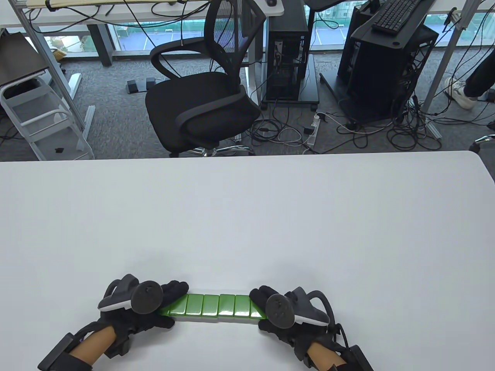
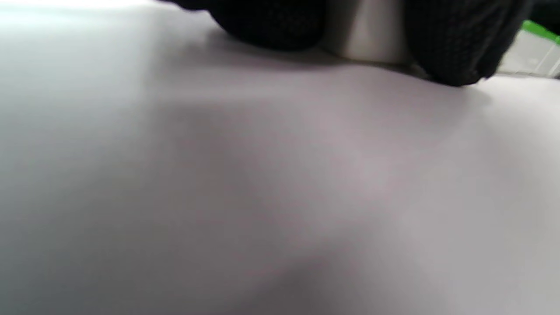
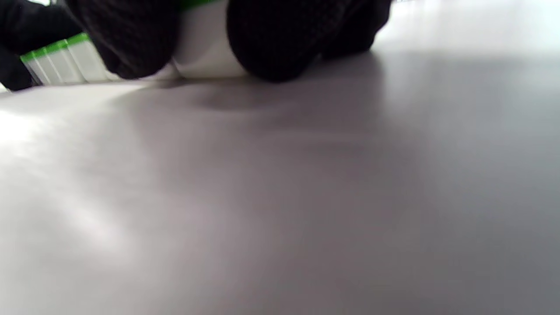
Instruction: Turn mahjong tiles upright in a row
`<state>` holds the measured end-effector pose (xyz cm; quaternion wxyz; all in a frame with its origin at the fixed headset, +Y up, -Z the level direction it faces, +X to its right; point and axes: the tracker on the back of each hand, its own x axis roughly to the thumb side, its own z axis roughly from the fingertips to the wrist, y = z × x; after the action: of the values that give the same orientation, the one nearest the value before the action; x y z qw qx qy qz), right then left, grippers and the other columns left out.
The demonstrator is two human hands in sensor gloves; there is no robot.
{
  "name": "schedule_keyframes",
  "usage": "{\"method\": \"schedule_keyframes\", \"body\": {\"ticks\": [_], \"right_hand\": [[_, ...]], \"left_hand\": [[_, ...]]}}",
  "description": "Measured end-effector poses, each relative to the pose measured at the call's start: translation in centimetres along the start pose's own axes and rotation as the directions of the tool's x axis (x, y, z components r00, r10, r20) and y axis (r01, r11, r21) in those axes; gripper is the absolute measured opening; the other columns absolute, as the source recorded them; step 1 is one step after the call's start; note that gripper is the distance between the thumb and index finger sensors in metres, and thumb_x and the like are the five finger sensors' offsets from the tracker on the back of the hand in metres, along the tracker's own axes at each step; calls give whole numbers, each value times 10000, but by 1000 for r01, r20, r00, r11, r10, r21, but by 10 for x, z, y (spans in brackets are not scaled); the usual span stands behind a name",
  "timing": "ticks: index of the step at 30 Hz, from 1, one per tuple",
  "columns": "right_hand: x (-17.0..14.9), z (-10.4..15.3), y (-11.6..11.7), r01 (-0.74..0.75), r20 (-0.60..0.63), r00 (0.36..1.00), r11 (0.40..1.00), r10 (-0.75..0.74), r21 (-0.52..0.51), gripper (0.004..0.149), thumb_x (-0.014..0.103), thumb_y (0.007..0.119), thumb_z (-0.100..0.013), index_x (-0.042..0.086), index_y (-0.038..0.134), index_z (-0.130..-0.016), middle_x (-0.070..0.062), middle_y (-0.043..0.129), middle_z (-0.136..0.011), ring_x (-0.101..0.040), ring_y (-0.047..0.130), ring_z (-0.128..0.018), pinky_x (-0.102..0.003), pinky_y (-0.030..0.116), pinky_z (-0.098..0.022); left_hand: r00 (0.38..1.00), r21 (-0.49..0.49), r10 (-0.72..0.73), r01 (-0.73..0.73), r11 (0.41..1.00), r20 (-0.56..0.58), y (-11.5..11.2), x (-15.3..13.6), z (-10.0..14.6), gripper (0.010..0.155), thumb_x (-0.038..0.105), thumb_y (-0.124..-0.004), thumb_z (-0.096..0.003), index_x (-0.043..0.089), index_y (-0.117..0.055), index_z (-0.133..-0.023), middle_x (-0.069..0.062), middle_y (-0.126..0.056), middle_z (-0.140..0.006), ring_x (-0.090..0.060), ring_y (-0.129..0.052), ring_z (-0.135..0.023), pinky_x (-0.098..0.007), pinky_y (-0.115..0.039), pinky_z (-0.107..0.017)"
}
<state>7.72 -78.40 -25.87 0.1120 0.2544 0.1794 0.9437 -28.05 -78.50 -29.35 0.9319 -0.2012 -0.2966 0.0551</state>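
Squeezing the tile row (image 1: 210,306) at lower centre, left hand (image 1: 143,305) and right hand (image 1: 280,309) grasping its ends, we tip evenly together.

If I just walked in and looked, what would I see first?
The bright green row of mahjong tiles near the front edge of the white table, lying side by side with their shiny green backs up. A black-gloved left hand presses against one end and a right hand against the other. Behind the table stands a black office chair.
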Motion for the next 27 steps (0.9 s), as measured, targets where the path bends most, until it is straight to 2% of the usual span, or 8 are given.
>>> {"method": "schedule_keyframes", "body": {"ticks": [1,6,8,11,15,18,22,27], "right_hand": [[-3,0,1,66,-2,998,998,-66,11,713,474,743,-547,385,249,-1054,71,294,-1163,-445,530,-564,-123,738,-454],[-9,5,3,197,38,980,980,-197,4,690,444,818,-540,374,354,-1045,53,344,-1165,-457,493,-561,-155,757,-420],[-12,6,1,219,24,975,976,-219,-16,682,474,843,-513,393,405,-1030,65,417,-1155,-433,528,-558,-129,780,-394],[-25,0,-3,337,-9,941,941,-337,9,667,530,867,-465,423,489,-1003,86,514,-1141,-379,594,-554,-69,790,-348],[-52,-20,-7,653,-92,757,749,-647,111,612,545,859,-441,374,603,-969,70,604,-1094,-363,631,-509,-47,763,-294],[-65,-30,-7,763,-157,646,638,-747,102,531,546,798,-467,382,636,-945,125,583,-1097,-353,640,-499,-39,754,-289],[-69,-38,-11,776,-147,630,625,-763,85,469,505,743,-499,352,670,-937,92,583,-1100,-387,638,-477,-75,748,-277],[-70,-48,-20,742,-120,670,669,-733,52,452,460,716,-505,290,733,-923,7,623,-1084,-422,673,-415,-118,761,-234]], "left_hand": [[1000,3,10,-10,1000,8,0,1,0,833,612,-833,-403,504,-279,-1016,210,-461,-1137,-126,-847,-442,-213,-801,-278],[998,-2,57,-57,998,31,-4,4,7,822,638,-855,-392,503,-329,-1010,209,-504,-1116,-120,-867,-402,-200,-813,-238],[981,-6,188,-188,982,47,-7,-1,7,799,641,-869,-379,502,-385,-1001,203,-539,-1104,-114,-874,-385,-193,-817,-220],[968,-23,249,-248,968,23,-4,-7,3,771,670,-860,-349,525,-443,-981,242,-580,-1084,-97,-894,-360,-168,-832,-206],[827,-132,562,-558,819,-9,-1,-33,-17,676,673,-833,-325,501,-598,-935,251,-648,-1055,-98,-917,-281,-180,-835,-146],[762,-134,645,-646,751,-58,3,-45,-29,605,668,-768,-339,507,-641,-909,274,-655,-1050,-118,-925,-270,-199,-834,-136],[706,-147,702,-707,691,-93,5,-53,-41,544,638,-720,-370,495,-683,-893,276,-674,-1041,-168,-933,-236,-241,-825,-111],[720,-108,688,-694,712,-86,8,-51,-41,537,615,-699,-387,473,-694,-905,251,-682,-1050,-210,-937,-236,-281,-823,-113]]}}
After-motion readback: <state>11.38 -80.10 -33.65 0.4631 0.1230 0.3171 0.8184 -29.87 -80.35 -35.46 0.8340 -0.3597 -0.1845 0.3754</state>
